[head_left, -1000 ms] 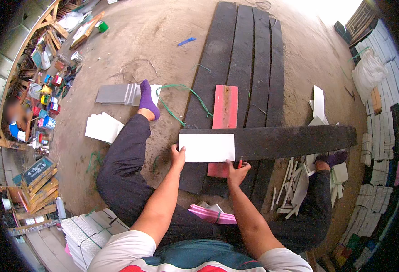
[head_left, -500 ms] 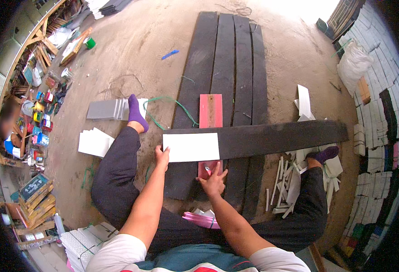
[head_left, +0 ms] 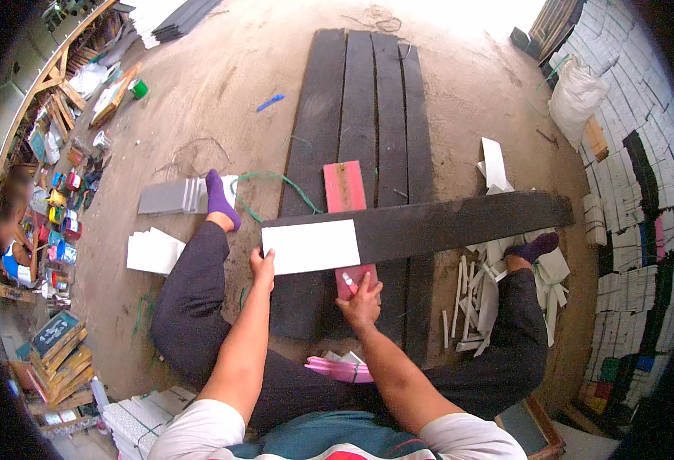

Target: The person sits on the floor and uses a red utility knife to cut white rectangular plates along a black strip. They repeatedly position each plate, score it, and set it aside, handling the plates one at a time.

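My left hand [head_left: 262, 270] grips the left edge of a white rectangular sheet [head_left: 311, 247], thumb on top. The sheet lies on the left end of a long dark plank [head_left: 459, 222], which runs crosswise over several dark planks [head_left: 359, 115]. Beneath the crosswise plank passes a pink board [head_left: 342, 184] with a brown stripe, showing on both sides of it. Just below the sheet's right part, my right hand [head_left: 363, 304] is closed at the pink board's near end. A small white-tipped object [head_left: 349, 281] shows at its fingertips; its kind is unclear.
White offcuts [head_left: 471, 307] lie by my right foot. Grey pieces [head_left: 170, 197] and white sheets [head_left: 154, 251] lie by my left foot. A tied pink bundle [head_left: 339, 369] sits between my legs. White stacks [head_left: 620, 307] line the right; another person [head_left: 19, 230] is at far left.
The pink board has turned slightly, its far end leftward. My right fingers have closed in at its near end. The whole view has shifted a little; my left hand still holds the sheet.
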A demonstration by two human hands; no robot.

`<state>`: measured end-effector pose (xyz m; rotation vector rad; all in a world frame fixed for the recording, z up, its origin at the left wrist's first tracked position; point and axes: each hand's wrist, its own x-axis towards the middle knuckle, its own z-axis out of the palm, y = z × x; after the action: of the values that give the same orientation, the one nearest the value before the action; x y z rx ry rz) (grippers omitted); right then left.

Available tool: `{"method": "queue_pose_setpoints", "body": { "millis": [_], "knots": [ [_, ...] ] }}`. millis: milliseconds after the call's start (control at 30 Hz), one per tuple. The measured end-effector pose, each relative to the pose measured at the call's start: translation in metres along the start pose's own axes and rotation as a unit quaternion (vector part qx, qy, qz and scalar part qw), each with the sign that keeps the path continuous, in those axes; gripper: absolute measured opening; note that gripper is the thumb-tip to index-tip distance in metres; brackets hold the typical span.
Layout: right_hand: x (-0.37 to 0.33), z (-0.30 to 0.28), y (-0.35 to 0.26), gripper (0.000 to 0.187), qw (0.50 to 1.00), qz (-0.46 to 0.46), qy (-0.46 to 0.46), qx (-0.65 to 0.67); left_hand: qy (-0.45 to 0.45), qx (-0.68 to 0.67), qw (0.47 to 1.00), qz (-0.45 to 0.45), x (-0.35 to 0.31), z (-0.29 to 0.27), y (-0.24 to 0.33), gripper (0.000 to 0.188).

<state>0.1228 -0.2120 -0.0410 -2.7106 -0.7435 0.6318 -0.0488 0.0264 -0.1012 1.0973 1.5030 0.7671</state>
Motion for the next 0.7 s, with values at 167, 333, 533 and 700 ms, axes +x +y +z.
{"method": "queue_pose_setpoints", "body": {
  "millis": [167, 333, 533, 700],
  "knots": [
    [-0.006, -0.007, 0.019, 0.122, 0.997, 0.070, -0.021, 0.023, 0.015, 0.001, 1.000, -0.027, -0.014, 0.008, 0.010, 0.032],
    [-0.011, 0.007, 0.028, 0.124, 0.996, 0.080, -0.009, 0.034, 0.015, 0.015, 0.999, -0.030, -0.022, 0.007, 0.009, 0.032],
    [-0.014, -0.003, 0.013, 0.122, 0.992, 0.109, -0.051, 0.033, 0.017, 0.035, 0.998, -0.043, -0.021, 0.007, -0.009, 0.034],
    [-0.007, -0.006, 0.031, 0.099, 0.994, 0.093, -0.009, 0.063, 0.047, 0.029, 0.996, -0.068, -0.032, 0.021, -0.014, 0.037]
  ]
}}
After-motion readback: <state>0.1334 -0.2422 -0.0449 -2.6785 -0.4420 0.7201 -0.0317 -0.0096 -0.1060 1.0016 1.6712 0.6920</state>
